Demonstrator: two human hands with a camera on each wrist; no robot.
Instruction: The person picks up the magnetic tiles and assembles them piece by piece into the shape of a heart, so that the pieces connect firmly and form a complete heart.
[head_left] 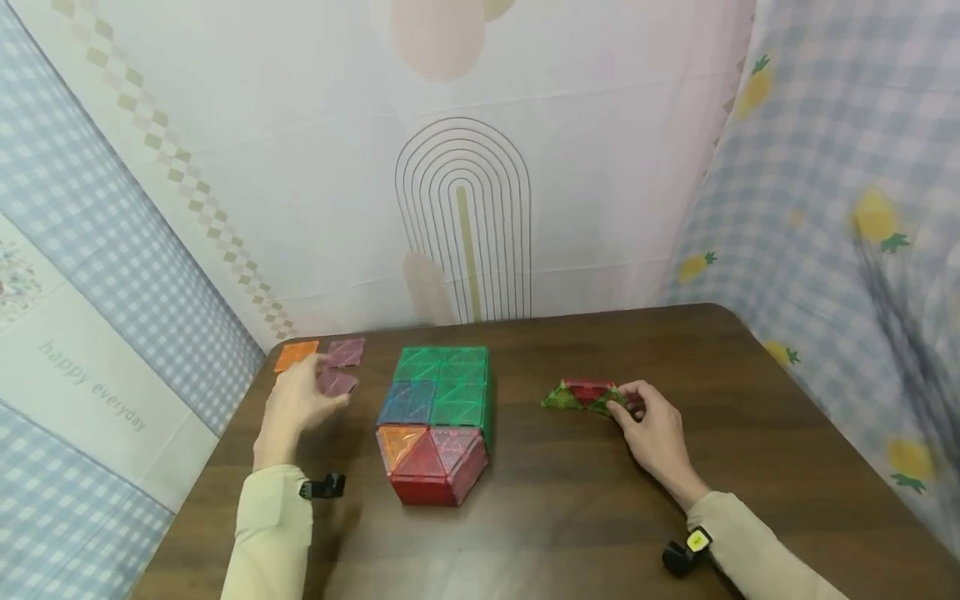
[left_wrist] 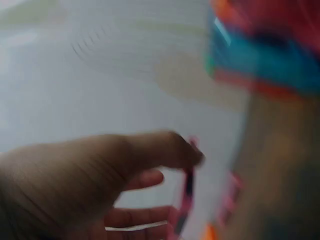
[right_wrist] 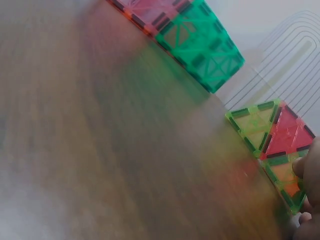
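Observation:
My left hand [head_left: 296, 404] is raised at the back left of the table. Between its thumb and fingers it pinches a pinkish-purple magnetic tile [head_left: 336, 383], seen edge-on and blurred in the left wrist view. At the right, my right hand [head_left: 656, 429] grips one end of a strip of joined triangle tiles [head_left: 588, 392], a red one between two light green ones. The strip stands on its long edge, leaning. Between the hands sits a block built of magnetic tiles [head_left: 442, 417], with green and blue squares on top and orange, red and pink triangles at its near end.
An orange tile [head_left: 297, 354] and another purple tile [head_left: 347, 352] lie at the table's back left corner. Behind the brown table [head_left: 555, 525] hangs a pale patterned cloth [head_left: 600, 167]. Checked cloth [head_left: 810, 183] hangs on both sides.

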